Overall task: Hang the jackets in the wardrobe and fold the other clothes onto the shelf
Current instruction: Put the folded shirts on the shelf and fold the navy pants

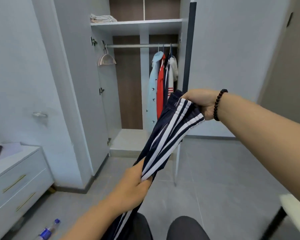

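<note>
Right hand (200, 103), beaded bracelet (218, 104) on its wrist, grips the upper end of navy track trousers (170, 134) with 3 white side stripes; left hand (133, 184) clamps the same garment lower down, fabric stretched between the 2 in mid-air before the open wardrobe (139, 84). 4 jackets (163, 80) hang at the right end of the rail (139, 46), 1 empty pink hanger (107, 59) at its left end. Folded pale cloth (102, 18) lies at the left end of the shelf (137, 23) above; a bottle (49, 229) lies on the floor.
</note>
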`<action>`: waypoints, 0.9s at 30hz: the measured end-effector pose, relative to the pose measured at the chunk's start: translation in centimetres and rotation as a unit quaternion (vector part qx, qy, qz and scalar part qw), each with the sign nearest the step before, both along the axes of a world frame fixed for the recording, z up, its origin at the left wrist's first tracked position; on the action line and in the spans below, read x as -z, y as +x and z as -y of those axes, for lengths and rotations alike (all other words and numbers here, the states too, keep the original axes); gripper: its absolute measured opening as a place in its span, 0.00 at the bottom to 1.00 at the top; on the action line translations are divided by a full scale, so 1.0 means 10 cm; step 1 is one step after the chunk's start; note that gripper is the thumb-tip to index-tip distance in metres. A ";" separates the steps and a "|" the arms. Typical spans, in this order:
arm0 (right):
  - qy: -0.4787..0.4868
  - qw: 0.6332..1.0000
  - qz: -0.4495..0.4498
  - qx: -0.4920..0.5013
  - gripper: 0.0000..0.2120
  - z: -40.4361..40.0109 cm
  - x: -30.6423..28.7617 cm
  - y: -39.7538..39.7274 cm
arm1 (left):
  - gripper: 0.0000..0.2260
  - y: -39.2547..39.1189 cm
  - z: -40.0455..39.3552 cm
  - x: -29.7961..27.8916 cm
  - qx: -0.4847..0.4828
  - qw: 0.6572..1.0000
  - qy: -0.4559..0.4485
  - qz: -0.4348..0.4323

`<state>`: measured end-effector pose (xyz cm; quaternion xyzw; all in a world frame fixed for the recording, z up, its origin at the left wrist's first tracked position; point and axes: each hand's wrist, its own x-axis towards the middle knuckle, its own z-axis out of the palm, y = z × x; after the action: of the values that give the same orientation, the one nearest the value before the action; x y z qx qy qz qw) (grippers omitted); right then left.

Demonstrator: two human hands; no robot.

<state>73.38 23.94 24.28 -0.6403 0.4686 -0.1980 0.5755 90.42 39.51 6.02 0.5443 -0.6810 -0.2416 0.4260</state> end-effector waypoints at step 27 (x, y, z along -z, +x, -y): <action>-0.057 0.969 -0.172 0.168 0.06 -0.64 0.62 -1.82 | 0.20 -1.32 -0.10 0.66 0.135 0.960 0.137 -0.204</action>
<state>55.19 30.33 18.05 -0.6083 0.6498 -0.2051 0.4070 77.21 40.49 -0.55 0.4396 -0.6074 -0.4938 0.4404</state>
